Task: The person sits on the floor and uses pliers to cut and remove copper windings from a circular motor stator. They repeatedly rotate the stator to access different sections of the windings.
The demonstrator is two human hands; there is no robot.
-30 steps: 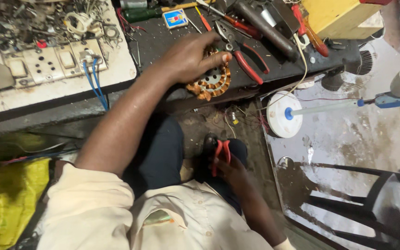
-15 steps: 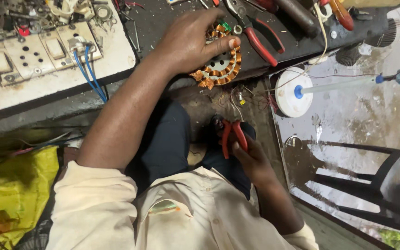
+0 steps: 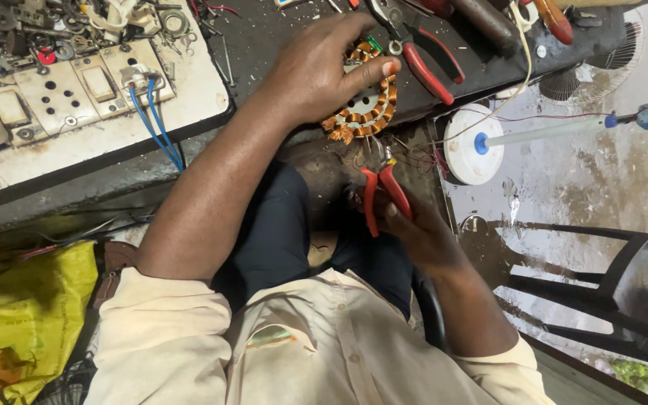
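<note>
Left hand (image 3: 324,67) presses the copper-wound stator (image 3: 365,105) at the bench (image 3: 279,45) edge, top centre of frame; right hand (image 3: 414,225) grips red-handled pliers (image 3: 380,191) just below. If I tug too hard, thin winding leads may snap, or the stator may slide off.

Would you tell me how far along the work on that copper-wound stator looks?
Done: the stator is wound with copper coils and sits at the bench edge. In hand: the left hand steadies it while the right hand brings red-handled pliers up beneath it. Left: loose wire ends hang under it, untrimmed.
</note>
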